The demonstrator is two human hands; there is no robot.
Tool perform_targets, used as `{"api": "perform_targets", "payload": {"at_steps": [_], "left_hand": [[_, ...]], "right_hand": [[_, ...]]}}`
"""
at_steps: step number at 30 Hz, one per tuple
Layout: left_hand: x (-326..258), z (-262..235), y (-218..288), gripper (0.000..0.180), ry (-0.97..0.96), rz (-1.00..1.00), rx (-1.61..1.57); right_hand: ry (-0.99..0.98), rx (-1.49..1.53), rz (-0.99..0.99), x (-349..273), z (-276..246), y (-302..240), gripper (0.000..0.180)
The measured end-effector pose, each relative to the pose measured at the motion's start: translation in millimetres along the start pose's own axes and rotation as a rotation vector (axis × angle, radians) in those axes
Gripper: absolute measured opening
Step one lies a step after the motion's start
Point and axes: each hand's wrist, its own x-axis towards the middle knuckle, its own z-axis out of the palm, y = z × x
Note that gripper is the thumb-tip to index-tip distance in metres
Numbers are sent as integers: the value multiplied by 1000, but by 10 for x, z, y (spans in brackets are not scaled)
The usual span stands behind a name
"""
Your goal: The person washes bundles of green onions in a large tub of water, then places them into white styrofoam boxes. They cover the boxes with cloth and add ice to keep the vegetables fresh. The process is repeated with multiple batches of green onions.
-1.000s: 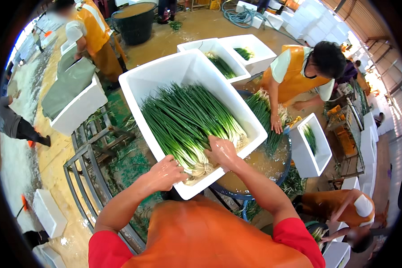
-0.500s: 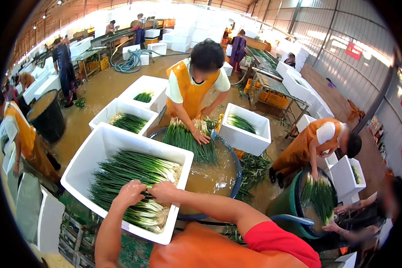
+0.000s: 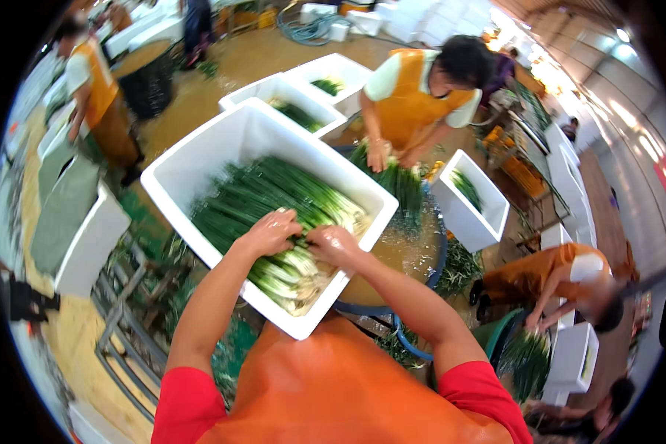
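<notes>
A white foam box sits right in front of me, tilted in view, with a thick layer of green onions in it. Their white root ends point toward the box's right side. My left hand is closed on green onions near the middle of the layer. Close beside it, my right hand has its fingers bent down into the pale stalks by the near right wall. Some fingertips of both hands are hidden among the onions.
Across from me, a person in an orange apron handles green onions over a round tub. Smaller foam boxes flank that person. A metal rack stands at my left. Another person bends over a green tub at right.
My view has turned, so the box appears farther right and higher. Both hands stay on the green onions, now slightly farther apart. The person opposite has shifted their hands on the bunch.
</notes>
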Motion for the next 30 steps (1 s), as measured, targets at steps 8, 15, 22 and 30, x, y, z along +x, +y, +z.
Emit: {"api": "perform_targets", "payload": {"at_steps": [8,15,22,30], "left_hand": [[30,55,-4,10,-66,-59,66],[63,169,-41,5,37,23,165],[71,220,-25,8,-42,-31,220],[49,192,2,3,-23,-46,168]], "right_hand": [[-86,87,44,17,-46,33,26],[-117,-129,100,66,-35,-46,33],[-165,-255,33,59,-17,-94,39],[-40,-108,-2,8,-52,-38,26]]}}
